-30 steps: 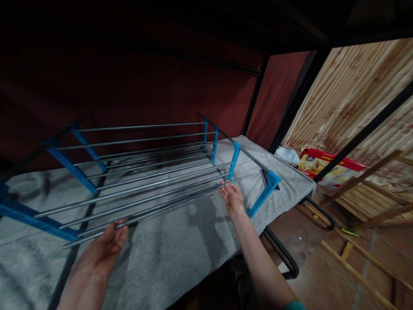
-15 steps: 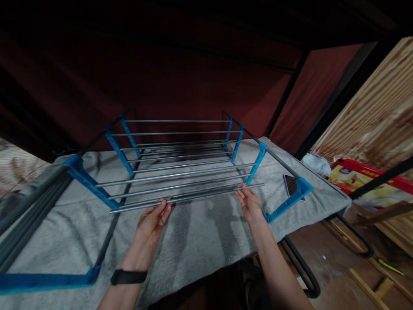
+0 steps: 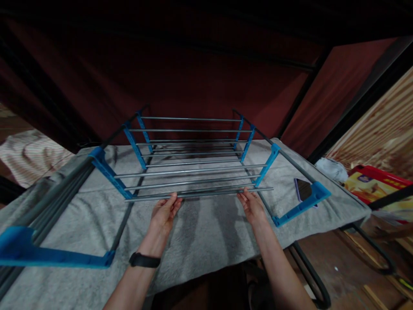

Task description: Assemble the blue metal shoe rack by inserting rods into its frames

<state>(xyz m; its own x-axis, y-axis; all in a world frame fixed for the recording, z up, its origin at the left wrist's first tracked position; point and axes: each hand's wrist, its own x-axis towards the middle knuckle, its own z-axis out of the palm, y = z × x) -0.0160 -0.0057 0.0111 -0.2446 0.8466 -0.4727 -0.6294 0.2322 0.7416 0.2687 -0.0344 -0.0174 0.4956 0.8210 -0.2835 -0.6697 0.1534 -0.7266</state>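
Observation:
A thin metal rod spans the front of a half-built rack lying on a grey blanket. Left of its middle, my left hand pinches it between thumb and fingers. My right hand grips it nearer the right end, which reaches past the blue bracket there. The rod's left end lies close to the lower end of the left blue bracket; I cannot tell whether it is seated. Behind it, several rods run between paired blue brackets. The front left bracket and front right bracket have no rods between them.
Several loose grey tubes lie along the left side of the rack. A phone rests by the front right bracket. To the right are a red and yellow box and dark metal bed legs. A dark red wall stands behind.
The rod has become more level, its left end rising toward the left bracket. Both hands still hold it. My view has turned slightly left, so the rack appears farther right.

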